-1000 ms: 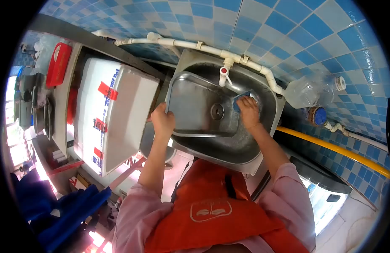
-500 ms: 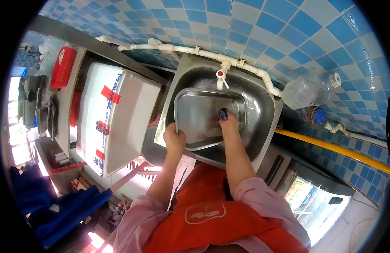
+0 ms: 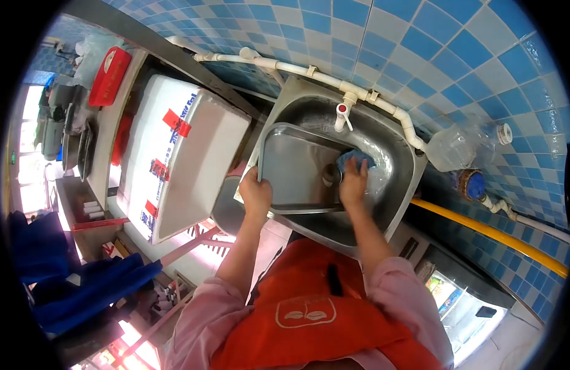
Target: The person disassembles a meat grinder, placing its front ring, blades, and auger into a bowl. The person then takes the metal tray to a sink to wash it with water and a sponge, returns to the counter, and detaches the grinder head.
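One blue-and-white tiled wall [image 3: 420, 37] rises behind a metal sink [image 3: 397, 185].
Over this sink is a rectangular tray [image 3: 297, 172], grey and shiny, with rounded corners. The left hand [image 3: 255, 192] has its fingers clamped on the tray's left edge; the right hand [image 3: 354, 185], fingers slightly apart, lies on a blue cloth [image 3: 344, 160] at the other end; whether it grips, I cannot tell.

Pink sleeves [image 3: 405, 302], red apron [image 3: 303, 277], 2-leaf emblem [image 3: 306, 312]

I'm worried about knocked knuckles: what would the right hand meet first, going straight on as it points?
The blue cloth, right against the right hand. Beyond it, the tap looks roughly in line, but depth is unclear; the hand might pass below.
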### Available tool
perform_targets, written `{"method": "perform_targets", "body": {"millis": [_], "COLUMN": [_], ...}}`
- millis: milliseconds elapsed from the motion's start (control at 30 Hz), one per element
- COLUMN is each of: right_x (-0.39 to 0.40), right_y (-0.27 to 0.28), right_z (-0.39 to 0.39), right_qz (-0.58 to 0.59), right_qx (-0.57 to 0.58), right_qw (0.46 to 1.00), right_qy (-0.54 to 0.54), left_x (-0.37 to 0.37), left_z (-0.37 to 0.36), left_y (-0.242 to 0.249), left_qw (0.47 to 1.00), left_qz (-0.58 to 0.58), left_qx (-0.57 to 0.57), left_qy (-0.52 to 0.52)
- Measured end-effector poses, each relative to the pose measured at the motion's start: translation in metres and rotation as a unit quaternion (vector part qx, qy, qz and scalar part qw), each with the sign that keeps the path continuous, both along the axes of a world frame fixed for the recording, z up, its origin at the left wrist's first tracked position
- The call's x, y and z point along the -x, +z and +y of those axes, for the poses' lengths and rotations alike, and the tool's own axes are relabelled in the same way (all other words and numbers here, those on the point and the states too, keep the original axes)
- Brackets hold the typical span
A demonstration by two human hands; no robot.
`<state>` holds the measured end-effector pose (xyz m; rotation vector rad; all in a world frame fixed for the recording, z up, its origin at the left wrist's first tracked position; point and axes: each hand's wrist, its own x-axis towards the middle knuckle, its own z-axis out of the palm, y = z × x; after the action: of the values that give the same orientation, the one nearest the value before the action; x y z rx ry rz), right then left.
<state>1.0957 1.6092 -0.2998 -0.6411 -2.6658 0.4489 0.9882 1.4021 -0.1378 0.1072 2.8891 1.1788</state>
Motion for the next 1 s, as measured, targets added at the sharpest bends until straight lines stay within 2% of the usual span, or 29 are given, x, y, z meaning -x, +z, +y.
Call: {"method": "perform_targets", "body": {"millis": [33,67,100,133,167,200,233,300,367,400,467,500,567,600,667,700,733,767,833,867,900,967,1000], "right_x": [0.005,0.020,0.036,0.050,0.067,0.077,0.085,0.083,0.072,0.056,0.036,0.023,0.001,0.003,0.012,0.024,0.034,0.052,0.083,0.099,0.108,0.101,0.087], "right_y": [-0.006,0.005,0.035,0.030,0.065,0.069,0.089,0.088,0.068,0.037,0.028,0.026,0.023,0.023,0.051,0.075,0.095,0.111,0.103,0.097,0.090,0.073,0.056], "right_z": [-0.018,-0.035,-0.043,-0.047,-0.054,-0.065,-0.068,-0.050,-0.018,0.002,0.001,-0.005,-0.032,-0.039,-0.051,-0.069,-0.089,-0.101,-0.096,-0.081,-0.069,-0.035,-0.026], "right_qz": [-0.026,0.013,0.003,0.047,-0.031,0.087,0.176,0.121,-0.043,0.004,0.009,0.010,-0.091,-0.137,-0.078,-0.049,0.056,0.096,0.122,0.131,0.140,0.038,0.032], "right_qx": [0.029,0.172,0.205,0.174,0.191,0.151,0.164,0.089,0.095,0.108,0.109,0.111,0.156,0.176,0.351,0.380,0.373,0.379,0.311,0.263,0.214,0.210,0.180], "right_qw": [0.999,0.984,0.977,0.983,0.981,0.982,0.962,0.980,0.993,0.994,0.994,0.994,0.983,0.974,0.933,0.922,0.917,0.898,0.921,0.935,0.946,0.958,0.974], "right_qy": [0.000,-0.044,-0.052,-0.018,-0.002,0.069,0.130,0.127,0.055,0.026,0.020,0.020,-0.023,-0.048,0.031,0.057,0.129,0.202,0.198,0.198,0.199,0.193,0.134], "left_x": [0.000,-0.003,-0.007,-0.010,-0.015,-0.016,-0.018,-0.017,-0.014,-0.011,-0.007,-0.008,-0.004,-0.004,-0.009,-0.010,-0.013,-0.015,-0.018,-0.021,-0.019,-0.015,-0.016], "left_z": [-0.001,-0.004,-0.006,-0.006,-0.006,-0.004,-0.002,0.000,-0.003,-0.003,0.006,0.010,0.012,0.008,0.010,0.011,0.008,0.009,0.017,0.014,0.011,0.007,0.010], "left_y": [-0.002,-0.006,-0.009,-0.009,-0.010,-0.011,-0.011,-0.011,-0.015,-0.018,-0.017,-0.015,-0.007,-0.011,-0.011,-0.013,-0.020,-0.019,-0.010,-0.002,-0.009,-0.028,-0.023], "left_qw": [1.000,1.000,0.999,0.999,0.999,0.998,0.999,0.999,0.999,0.998,0.991,0.991,0.992,0.995,0.992,0.991,0.996,0.996,0.994,0.996,0.995,0.990,0.986], "left_qz": [-0.003,-0.008,-0.013,0.006,0.025,0.043,0.042,0.040,0.037,0.041,0.072,0.069,0.070,0.033,0.034,0.034,0.002,0.015,0.041,-0.015,-0.022,-0.035,-0.035], "left_qx": [0.014,0.027,0.042,0.040,0.038,0.034,0.020,-0.011,-0.033,-0.045,-0.108,-0.099,-0.081,-0.072,-0.085,-0.093,-0.059,-0.073,-0.103,-0.089,-0.102,-0.131,-0.159], "left_qy": [-0.005,-0.009,-0.015,-0.018,-0.022,-0.027,-0.019,0.002,0.015,0.028,0.039,0.051,0.068,0.067,0.086,0.095,0.066,0.047,0.008,-0.015,0.003,0.041,0.042]}}
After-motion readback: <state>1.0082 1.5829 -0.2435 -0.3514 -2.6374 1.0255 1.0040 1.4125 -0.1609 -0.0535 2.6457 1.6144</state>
